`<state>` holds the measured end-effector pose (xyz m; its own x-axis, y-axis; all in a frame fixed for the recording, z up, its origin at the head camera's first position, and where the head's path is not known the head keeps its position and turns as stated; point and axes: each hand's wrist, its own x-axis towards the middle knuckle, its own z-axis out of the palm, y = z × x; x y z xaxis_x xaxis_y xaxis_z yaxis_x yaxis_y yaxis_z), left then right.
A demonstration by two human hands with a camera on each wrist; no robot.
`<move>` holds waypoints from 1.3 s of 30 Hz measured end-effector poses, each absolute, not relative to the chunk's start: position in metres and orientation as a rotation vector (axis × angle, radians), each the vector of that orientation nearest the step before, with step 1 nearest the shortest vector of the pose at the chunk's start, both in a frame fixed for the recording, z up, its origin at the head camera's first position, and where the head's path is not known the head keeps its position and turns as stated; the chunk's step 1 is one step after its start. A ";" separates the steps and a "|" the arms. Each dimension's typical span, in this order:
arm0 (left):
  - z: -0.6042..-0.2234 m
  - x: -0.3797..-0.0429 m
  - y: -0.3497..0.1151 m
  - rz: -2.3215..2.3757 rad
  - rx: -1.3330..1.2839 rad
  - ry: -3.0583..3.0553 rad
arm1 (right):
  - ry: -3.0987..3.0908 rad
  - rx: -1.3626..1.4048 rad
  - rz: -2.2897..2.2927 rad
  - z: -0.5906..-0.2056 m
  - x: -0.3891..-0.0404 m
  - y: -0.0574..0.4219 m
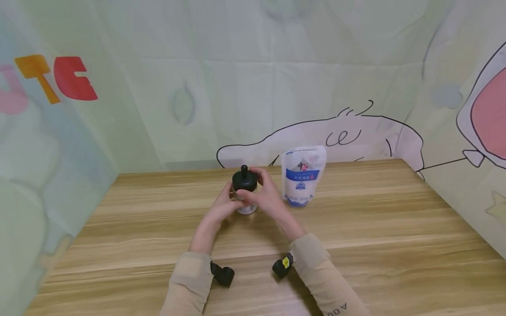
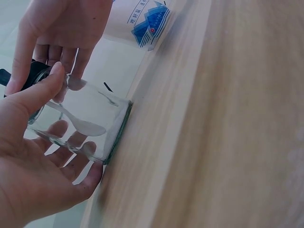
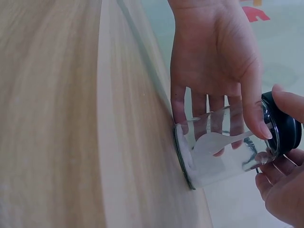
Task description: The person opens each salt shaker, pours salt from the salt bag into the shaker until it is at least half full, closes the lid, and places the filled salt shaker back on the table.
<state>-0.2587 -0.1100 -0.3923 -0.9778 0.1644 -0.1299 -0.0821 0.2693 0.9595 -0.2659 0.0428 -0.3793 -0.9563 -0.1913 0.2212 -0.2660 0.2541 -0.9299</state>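
A clear glass jar with a black knobbed lid stands upright on the table. A white spoon hangs inside it, and a thin layer of white grains covers the bottom. My left hand is wrapped round the glass body, thumb on the near side, fingers seen through the glass in the left wrist view. With thumb and fingers, my right hand grips the black lid at the jar's top. To the right of the jar, a white and blue pouch with printed characters stands upright.
The wooden table reaches back to a printed cloth wall with cartoon drawings. Cloth also closes off both sides. A black camera is strapped to each wrist, above the tabletop.
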 end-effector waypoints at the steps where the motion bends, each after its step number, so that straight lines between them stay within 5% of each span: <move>1: -0.393 -0.259 -0.110 1.781 0.081 2.333 | -2.435 0.444 1.827 -0.379 -0.266 0.043; 17: -0.374 -0.249 -0.107 1.772 0.066 2.306 | -2.489 0.450 1.799 -0.377 -0.265 0.046; 39: -0.395 -0.263 -0.110 1.789 0.076 2.318 | -2.520 0.475 1.809 -0.378 -0.265 0.045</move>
<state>-0.2630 -0.1101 -0.3952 -0.9762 0.1693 -0.1357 -0.0883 0.2611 0.9613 -0.2652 0.0449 -0.3785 -0.9541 -0.2415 0.1772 -0.2451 0.2895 -0.9252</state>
